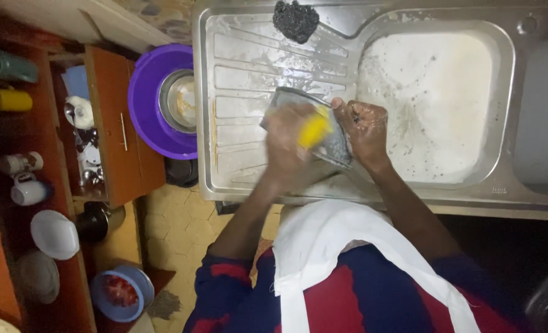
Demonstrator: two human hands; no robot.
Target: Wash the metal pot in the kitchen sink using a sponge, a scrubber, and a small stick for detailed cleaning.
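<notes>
Over the steel draining board (243,68) my right hand (365,126) grips the right edge of a grey metal pan (286,98), tilted on its side. My left hand (289,145), blurred, presses a yellow sponge (314,129) against the pan's face. Both hands look wet and soapy. The sink basin (434,105) to the right is full of white foamy water.
A black scouring pad (295,20) lies at the back of the draining board. Left of the sink a purple basin (147,105) holds a steel bowl (181,102). An open drawer (86,142) and shelves with mugs (27,191) and plates stand at far left. A blue bowl (121,293) sits on the floor.
</notes>
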